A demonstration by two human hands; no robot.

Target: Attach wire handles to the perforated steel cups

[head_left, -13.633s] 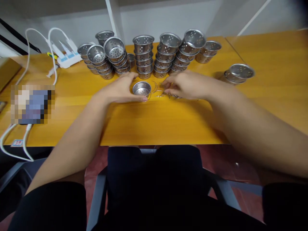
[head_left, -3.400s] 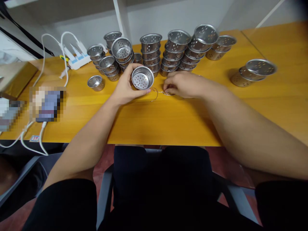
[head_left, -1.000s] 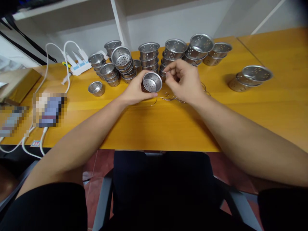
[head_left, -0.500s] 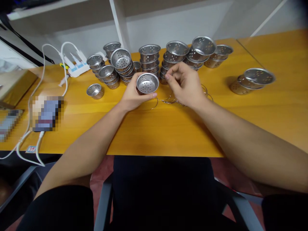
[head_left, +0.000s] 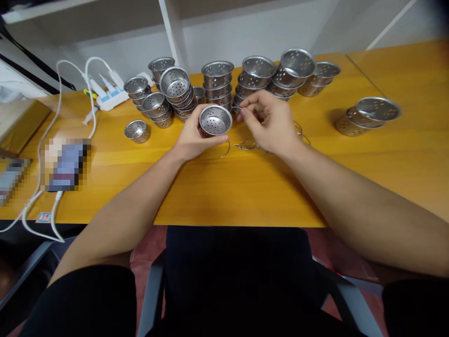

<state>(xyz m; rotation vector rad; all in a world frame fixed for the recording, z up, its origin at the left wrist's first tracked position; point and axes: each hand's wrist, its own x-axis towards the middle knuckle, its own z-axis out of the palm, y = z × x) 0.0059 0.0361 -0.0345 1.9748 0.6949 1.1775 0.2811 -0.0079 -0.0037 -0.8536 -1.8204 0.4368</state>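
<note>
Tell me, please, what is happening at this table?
A person holds a cup in the left grip, and the right grip pinches a thin wire close beside it; whether they touch is unclear. More wires lie on the table. Stacks of cups stand behind, and a lone cup stands to the left.

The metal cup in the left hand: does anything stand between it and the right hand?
Only a thin wire, pinched by the right hand, shows in the gap to the metal cup; whether it touches the cup is unclear. The cup stacks stand farther back, not between.
</note>
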